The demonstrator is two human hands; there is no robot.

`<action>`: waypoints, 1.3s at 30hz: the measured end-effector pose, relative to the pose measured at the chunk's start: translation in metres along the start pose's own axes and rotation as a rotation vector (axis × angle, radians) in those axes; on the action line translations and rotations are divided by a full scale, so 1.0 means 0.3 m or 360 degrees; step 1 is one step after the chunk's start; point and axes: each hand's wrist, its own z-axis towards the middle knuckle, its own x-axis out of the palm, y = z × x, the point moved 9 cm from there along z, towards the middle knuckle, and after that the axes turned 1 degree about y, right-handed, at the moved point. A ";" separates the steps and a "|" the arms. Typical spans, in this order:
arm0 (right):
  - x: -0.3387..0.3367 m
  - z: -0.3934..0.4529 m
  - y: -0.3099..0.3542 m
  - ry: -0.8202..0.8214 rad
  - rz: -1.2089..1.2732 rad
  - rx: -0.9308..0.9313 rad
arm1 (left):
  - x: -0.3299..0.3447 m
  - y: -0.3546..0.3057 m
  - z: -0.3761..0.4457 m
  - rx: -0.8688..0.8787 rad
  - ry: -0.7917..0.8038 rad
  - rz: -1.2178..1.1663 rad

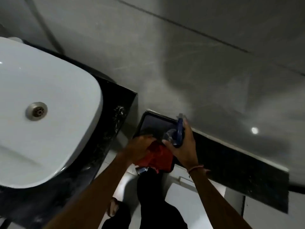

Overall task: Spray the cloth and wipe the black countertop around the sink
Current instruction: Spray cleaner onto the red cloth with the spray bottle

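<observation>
Both forearms are bare to the lower edge of the view, with no sleeve showing on either; the right wrist carries a thin reddish-orange thread band [196, 168], wound round once, with a short loose end sticking out to the side; the left hand [140, 148] and right hand [183, 146] wear no gloves, and no ring can be made out in the blur; the legs are covered in loose black trousers [155, 204]; one foot [113, 206] shows bare toes, any footwear too dim to tell.

A black, white-flecked tabletop [113, 119] carries a white sink [49, 103], which fills most of it and leaves a narrow border.
</observation>
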 end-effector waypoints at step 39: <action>0.039 -0.251 0.434 -0.0398 -0.0243 -0.0470 | -0.371 0.001 -0.218 0.0234 -0.0751 -0.2744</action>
